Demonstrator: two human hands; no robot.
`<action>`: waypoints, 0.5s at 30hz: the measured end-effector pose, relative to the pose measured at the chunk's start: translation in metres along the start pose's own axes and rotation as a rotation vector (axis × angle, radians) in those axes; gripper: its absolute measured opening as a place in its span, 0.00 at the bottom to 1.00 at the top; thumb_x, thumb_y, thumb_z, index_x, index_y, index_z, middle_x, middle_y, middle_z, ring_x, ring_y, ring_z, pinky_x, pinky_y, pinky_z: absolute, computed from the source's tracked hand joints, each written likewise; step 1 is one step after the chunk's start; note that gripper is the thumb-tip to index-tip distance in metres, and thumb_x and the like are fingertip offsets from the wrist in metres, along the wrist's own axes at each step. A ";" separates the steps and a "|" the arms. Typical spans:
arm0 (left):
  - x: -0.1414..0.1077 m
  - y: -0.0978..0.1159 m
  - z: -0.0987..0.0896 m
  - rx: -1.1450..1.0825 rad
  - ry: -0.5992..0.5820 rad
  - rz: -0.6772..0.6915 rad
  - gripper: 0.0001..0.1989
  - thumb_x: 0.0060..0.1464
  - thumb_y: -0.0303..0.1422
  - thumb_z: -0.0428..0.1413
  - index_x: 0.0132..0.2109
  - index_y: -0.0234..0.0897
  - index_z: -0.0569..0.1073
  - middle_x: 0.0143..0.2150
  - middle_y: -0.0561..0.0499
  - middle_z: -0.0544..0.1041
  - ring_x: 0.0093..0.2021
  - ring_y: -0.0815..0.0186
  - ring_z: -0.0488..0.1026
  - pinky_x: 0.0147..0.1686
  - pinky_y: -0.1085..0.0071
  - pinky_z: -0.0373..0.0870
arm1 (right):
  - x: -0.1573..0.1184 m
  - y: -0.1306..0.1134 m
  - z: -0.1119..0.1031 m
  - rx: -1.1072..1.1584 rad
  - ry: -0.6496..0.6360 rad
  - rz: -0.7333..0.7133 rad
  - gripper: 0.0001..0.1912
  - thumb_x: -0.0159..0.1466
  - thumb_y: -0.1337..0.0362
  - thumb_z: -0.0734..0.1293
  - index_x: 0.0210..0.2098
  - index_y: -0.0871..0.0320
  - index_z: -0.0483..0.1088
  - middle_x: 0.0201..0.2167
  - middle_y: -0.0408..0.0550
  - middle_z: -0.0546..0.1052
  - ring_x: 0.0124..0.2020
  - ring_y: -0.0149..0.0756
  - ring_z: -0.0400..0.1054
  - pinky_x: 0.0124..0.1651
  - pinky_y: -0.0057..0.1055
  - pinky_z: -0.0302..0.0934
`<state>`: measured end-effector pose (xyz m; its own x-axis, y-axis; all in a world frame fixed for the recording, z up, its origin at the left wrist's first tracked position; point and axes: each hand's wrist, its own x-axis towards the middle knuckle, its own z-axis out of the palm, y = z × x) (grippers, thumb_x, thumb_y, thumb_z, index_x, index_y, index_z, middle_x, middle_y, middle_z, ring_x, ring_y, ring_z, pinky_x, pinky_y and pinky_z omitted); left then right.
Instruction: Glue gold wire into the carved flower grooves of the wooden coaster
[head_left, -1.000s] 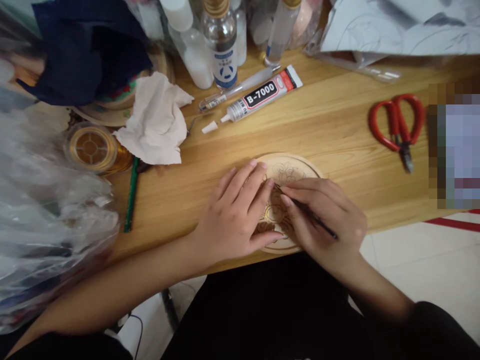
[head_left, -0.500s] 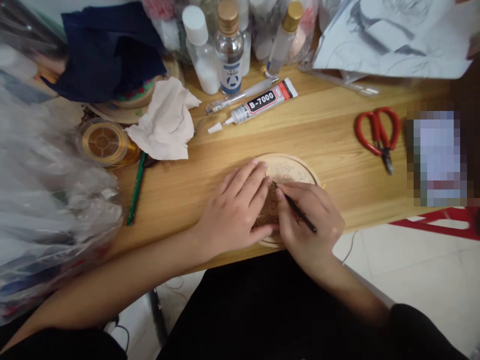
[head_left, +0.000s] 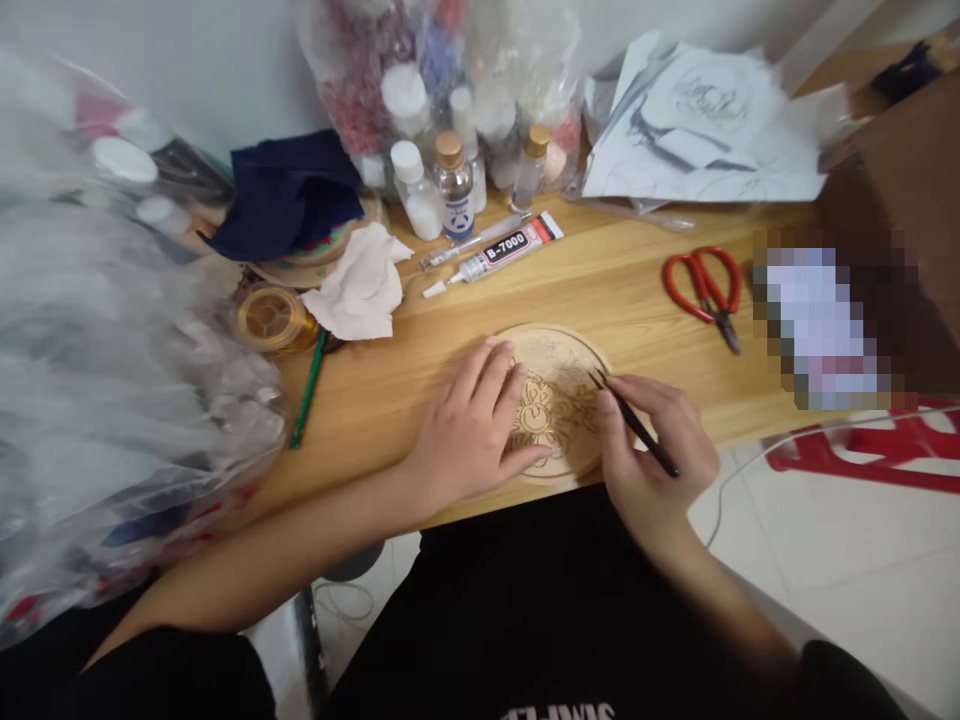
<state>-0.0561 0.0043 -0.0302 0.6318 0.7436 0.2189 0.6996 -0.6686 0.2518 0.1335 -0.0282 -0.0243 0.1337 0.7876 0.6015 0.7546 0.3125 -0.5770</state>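
On the light-brown wooden tabletop [head_left: 630, 315], near its front edge, sits the round pale-wood disc [head_left: 559, 368] with gold scrollwork; left hand [head_left: 472, 430] spread across its left side, right hand [head_left: 651, 440] pinching slim black tweezers [head_left: 636, 428] above its right, red-handled metal cutters [head_left: 705, 288] farther right.

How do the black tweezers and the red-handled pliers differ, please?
The black tweezers are in the right hand; the red-handled pliers lie on the table. The tweezers are slim and dark; the pliers have wide red loop handles. The tweezers' tips point away from the person, the pliers' tip toward the table's near edge. Both are hand tools.
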 end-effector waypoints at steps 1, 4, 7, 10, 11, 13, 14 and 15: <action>-0.001 0.004 -0.001 0.012 -0.015 -0.026 0.40 0.60 0.56 0.48 0.60 0.19 0.66 0.64 0.27 0.65 0.67 0.40 0.57 0.61 0.45 0.61 | -0.001 0.003 -0.002 0.009 0.006 0.011 0.14 0.59 0.74 0.70 0.43 0.55 0.74 0.36 0.48 0.80 0.38 0.38 0.76 0.41 0.39 0.71; -0.006 0.018 -0.004 0.013 -0.049 -0.113 0.44 0.58 0.57 0.49 0.62 0.18 0.63 0.66 0.25 0.61 0.67 0.39 0.55 0.62 0.45 0.59 | -0.003 0.009 -0.007 0.053 0.005 0.044 0.13 0.59 0.73 0.70 0.42 0.55 0.75 0.36 0.48 0.80 0.37 0.38 0.75 0.40 0.39 0.71; -0.011 0.026 -0.011 -0.023 -0.062 -0.179 0.42 0.59 0.56 0.49 0.64 0.19 0.60 0.67 0.25 0.57 0.67 0.39 0.55 0.60 0.43 0.60 | -0.004 0.010 -0.008 0.103 -0.009 0.047 0.13 0.59 0.74 0.70 0.42 0.55 0.75 0.35 0.48 0.80 0.37 0.38 0.76 0.41 0.38 0.71; -0.014 0.024 -0.018 -0.030 -0.050 -0.214 0.39 0.61 0.52 0.49 0.66 0.23 0.57 0.67 0.25 0.56 0.67 0.40 0.54 0.59 0.41 0.59 | -0.005 0.008 -0.008 0.123 -0.019 0.042 0.13 0.58 0.74 0.71 0.42 0.55 0.75 0.35 0.48 0.80 0.37 0.38 0.76 0.40 0.38 0.72; -0.014 0.021 -0.020 -0.026 -0.042 -0.207 0.37 0.62 0.51 0.49 0.66 0.24 0.57 0.67 0.25 0.56 0.68 0.41 0.54 0.60 0.41 0.59 | -0.006 0.007 -0.008 0.126 -0.024 0.043 0.13 0.58 0.73 0.71 0.42 0.55 0.75 0.35 0.48 0.80 0.37 0.38 0.76 0.40 0.38 0.72; -0.012 0.010 -0.021 -0.031 -0.035 -0.155 0.34 0.63 0.48 0.50 0.66 0.26 0.58 0.67 0.26 0.57 0.68 0.42 0.54 0.60 0.43 0.60 | -0.007 0.004 -0.006 0.142 -0.037 0.047 0.13 0.58 0.73 0.71 0.42 0.55 0.74 0.36 0.48 0.80 0.37 0.39 0.76 0.40 0.39 0.72; -0.010 0.003 -0.021 -0.044 -0.040 -0.113 0.32 0.63 0.46 0.50 0.65 0.26 0.59 0.67 0.27 0.58 0.68 0.43 0.55 0.60 0.44 0.61 | -0.008 0.002 -0.005 0.157 -0.052 0.050 0.13 0.59 0.73 0.71 0.42 0.55 0.74 0.36 0.49 0.80 0.38 0.39 0.76 0.41 0.40 0.72; -0.007 -0.004 -0.020 -0.061 -0.048 -0.065 0.30 0.64 0.44 0.50 0.64 0.27 0.60 0.66 0.28 0.60 0.68 0.45 0.56 0.61 0.45 0.61 | -0.008 0.000 -0.004 0.173 -0.068 0.052 0.13 0.59 0.73 0.71 0.43 0.55 0.74 0.36 0.49 0.80 0.38 0.39 0.76 0.41 0.40 0.72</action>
<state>-0.0699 0.0018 -0.0139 0.6016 0.7836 0.1554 0.7191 -0.6159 0.3217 0.1348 -0.0373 -0.0268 0.1211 0.8373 0.5331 0.6250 0.3530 -0.6963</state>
